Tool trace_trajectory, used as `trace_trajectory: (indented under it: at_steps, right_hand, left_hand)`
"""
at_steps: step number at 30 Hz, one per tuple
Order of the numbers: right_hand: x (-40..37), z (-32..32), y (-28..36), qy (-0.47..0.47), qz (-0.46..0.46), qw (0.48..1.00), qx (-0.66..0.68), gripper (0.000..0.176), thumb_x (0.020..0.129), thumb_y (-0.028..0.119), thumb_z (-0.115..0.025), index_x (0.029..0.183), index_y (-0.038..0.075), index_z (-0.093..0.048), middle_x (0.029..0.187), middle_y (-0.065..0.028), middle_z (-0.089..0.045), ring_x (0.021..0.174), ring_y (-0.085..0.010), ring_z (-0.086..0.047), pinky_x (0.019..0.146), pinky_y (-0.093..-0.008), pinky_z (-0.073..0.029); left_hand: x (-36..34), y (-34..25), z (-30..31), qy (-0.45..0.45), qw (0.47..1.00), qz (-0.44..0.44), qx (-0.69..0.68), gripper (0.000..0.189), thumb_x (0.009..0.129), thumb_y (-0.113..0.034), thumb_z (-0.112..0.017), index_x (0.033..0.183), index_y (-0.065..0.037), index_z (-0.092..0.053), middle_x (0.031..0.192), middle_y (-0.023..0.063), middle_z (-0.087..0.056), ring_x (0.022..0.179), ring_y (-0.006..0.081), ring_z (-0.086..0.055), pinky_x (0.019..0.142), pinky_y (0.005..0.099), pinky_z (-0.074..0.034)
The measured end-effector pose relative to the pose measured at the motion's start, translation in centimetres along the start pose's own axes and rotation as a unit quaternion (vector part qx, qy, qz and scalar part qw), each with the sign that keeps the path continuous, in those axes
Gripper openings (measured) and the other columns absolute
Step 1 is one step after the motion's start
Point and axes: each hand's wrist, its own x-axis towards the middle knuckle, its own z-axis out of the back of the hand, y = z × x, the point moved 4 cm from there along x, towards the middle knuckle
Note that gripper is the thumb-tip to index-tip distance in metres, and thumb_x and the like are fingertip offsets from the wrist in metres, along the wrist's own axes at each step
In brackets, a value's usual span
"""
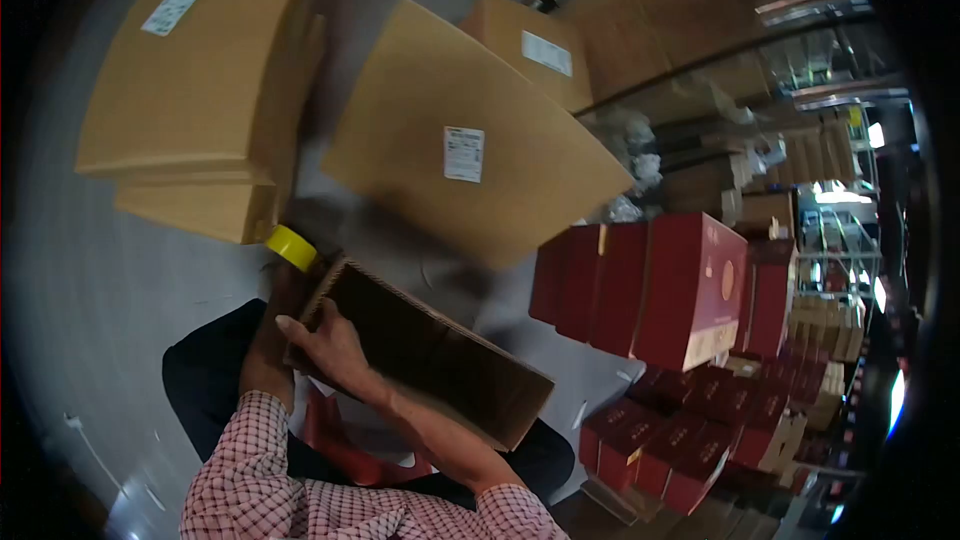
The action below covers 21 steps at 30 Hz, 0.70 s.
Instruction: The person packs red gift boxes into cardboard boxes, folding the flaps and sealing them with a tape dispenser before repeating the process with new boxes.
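Observation:
An open brown cardboard box (440,355) lies tilted across my lap, its dark inside showing. My right hand (335,340) pinches the box's left end wall, with the thumb and the fingers on either side of it. Just beyond that end, my left hand (292,278) is in shadow around a bright yellow roll of tape (291,248). Its fingers are mostly hidden. The roll is close to the corner of a large carton stack.
Large brown cartons stand at the upper left (190,70) and ahead (480,120). Dark red boxes (640,290) are stacked to the right, with more below them. A red stool (330,440) shows under me. Shelving stands at the far right.

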Motion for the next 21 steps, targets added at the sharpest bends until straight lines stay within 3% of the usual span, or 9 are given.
trace_trajectory:
  at_steps: [1,2,4,7,10,15,17,18,21]
  right_hand:
    - [-0.5,0.5,0.8,0.014,-0.026,0.999,-0.017,0.087,0.089,0.063,-0.072,0.133,-0.01,-0.052,0.112,-0.0288,-0.072,0.108,-0.0396,-0.072,0.094,-0.0441,-0.056]
    - [-0.4,0.7,0.3,0.031,-0.014,0.999,-0.031,0.086,0.09,0.062,-0.071,0.134,-0.009,-0.052,0.111,-0.0288,-0.072,0.107,-0.0408,-0.072,0.093,-0.0445,-0.056]
    - [-0.3,0.2,-1.3,0.03,0.062,0.997,-0.034,0.077,0.096,0.059,-0.066,0.135,-0.006,-0.053,0.11,-0.028,-0.072,0.104,-0.0417,-0.072,0.089,-0.0438,-0.057]
    - [-4.7,4.8,1.2,0.134,0.011,0.986,-0.094,0.073,0.099,0.055,-0.064,0.141,-0.004,-0.051,0.11,-0.0249,-0.073,0.104,-0.0373,-0.072,0.087,-0.0418,-0.057]
    - [-12.8,13.8,1.2,-0.061,0.214,0.974,-0.035,0.069,0.096,0.032,-0.077,0.149,-0.002,-0.05,0.112,-0.0169,-0.075,0.109,-0.0264,-0.072,0.093,-0.0364,-0.057]
    - [-28.8,39.6,-1.3,-0.593,0.191,0.78,-0.06,0.045,0.104,0.019,-0.064,0.142,-0.005,-0.057,0.122,-0.0113,-0.071,0.117,-0.0198,-0.064,0.104,-0.0356,-0.049]
    - [-32.8,49.6,-4.8,-0.659,0.186,0.711,-0.156,0.053,0.108,0.026,-0.059,0.15,-0.005,-0.049,0.142,-0.0196,-0.059,0.128,-0.0288,-0.059,0.11,-0.0385,-0.046]
    - [-34.4,52.8,-4.8,-0.653,0.09,0.692,-0.296,0.06,0.11,0.038,-0.052,0.151,-0.005,-0.047,0.153,-0.0266,-0.047,0.142,-0.0367,-0.046,0.117,-0.0443,-0.038]
    - [-34.7,60.1,-9.9,-0.647,0.032,0.691,-0.321,0.071,0.11,0.05,-0.041,0.154,-0.005,-0.041,0.157,-0.0326,-0.037,0.149,-0.0462,-0.033,0.123,-0.0502,-0.026]
  left_hand:
    - [0.0,-0.4,-0.3,-0.005,1.0,0.008,0.023,0.043,0.113,-0.015,-0.037,0.154,-0.007,-0.046,0.146,0.0163,-0.058,0.131,0.0302,-0.057,0.113,0.0367,-0.044]
    - [0.6,1.2,-0.8,0.014,0.986,0.041,-0.16,0.043,0.113,-0.018,-0.039,0.154,-0.008,-0.047,0.148,0.0174,-0.057,0.131,0.0302,-0.057,0.112,0.0376,-0.045]
    - [4.0,7.3,-1.3,0.029,0.983,0.03,-0.179,0.048,0.113,-0.028,-0.041,0.155,-0.006,-0.046,0.148,0.0156,-0.056,0.132,0.0276,-0.055,0.112,0.0364,-0.043]
    - [10.2,11.2,-3.5,0.02,0.977,0.004,-0.212,0.051,0.112,-0.031,-0.042,0.156,-0.006,-0.045,0.149,0.0154,-0.055,0.135,0.0278,-0.053,0.112,0.0363,-0.042]
    - [13.4,11.5,-3.5,-0.003,0.978,-0.029,-0.208,0.053,0.112,-0.034,-0.042,0.157,-0.006,-0.044,0.151,0.0151,-0.053,0.137,0.0279,-0.051,0.113,0.0362,-0.04]
    - [15.5,9.4,-2.0,-0.083,0.983,-0.095,-0.131,0.058,0.111,-0.04,-0.044,0.158,-0.006,-0.042,0.153,0.0147,-0.051,0.141,0.0281,-0.047,0.115,0.036,-0.038]
    - [15.3,7.2,-1.2,-0.149,0.975,-0.15,-0.071,0.06,0.111,-0.042,-0.044,0.158,-0.005,-0.042,0.154,0.0145,-0.05,0.142,0.0281,-0.046,0.115,0.0359,-0.037]
    - [14.6,5.7,-0.8,-0.191,0.963,-0.186,-0.033,0.061,0.111,-0.043,-0.044,0.158,-0.005,-0.041,0.155,0.0144,-0.05,0.143,0.0282,-0.045,0.116,0.0359,-0.037]
    - [11.4,-1.0,-2.1,-0.263,0.912,-0.315,0.013,0.064,0.11,-0.046,-0.045,0.159,-0.005,-0.04,0.156,0.0142,-0.048,0.145,0.0283,-0.043,0.116,0.0358,-0.035]
